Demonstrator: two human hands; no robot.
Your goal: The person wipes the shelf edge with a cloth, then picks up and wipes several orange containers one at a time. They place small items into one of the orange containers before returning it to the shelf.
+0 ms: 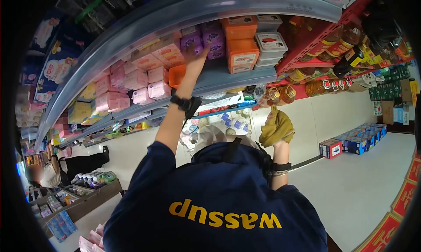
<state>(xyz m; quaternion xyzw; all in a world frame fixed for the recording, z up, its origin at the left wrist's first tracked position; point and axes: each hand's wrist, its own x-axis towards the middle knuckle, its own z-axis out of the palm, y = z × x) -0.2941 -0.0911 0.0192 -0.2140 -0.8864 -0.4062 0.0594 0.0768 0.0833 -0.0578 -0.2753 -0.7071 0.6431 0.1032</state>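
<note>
My left hand (196, 58) reaches into a shelf, its thumb and fingers round the lower end of a purple soft pack (190, 40). Another purple pack (214, 40) stands right beside it. Below the hand is an orange plastic box (177, 75), partly hidden by my forearm. To the left sit pink soft packs (136, 79); to the right, stacked orange boxes (242, 55) and clear-sided containers (270, 44). My right hand (280, 143) is closed on a bunched olive-green cloth (277, 127), held away from the shelf; the cloth covers most of its fingers.
A grey shelf edge (197, 8) curves above my left hand. Red shelving with oil bottles (340, 46) stands at right, with more bottles (287, 94) low down. Boxed packs (362, 138) lie on the floor. Another person (52, 168) is at far left by a low shelf.
</note>
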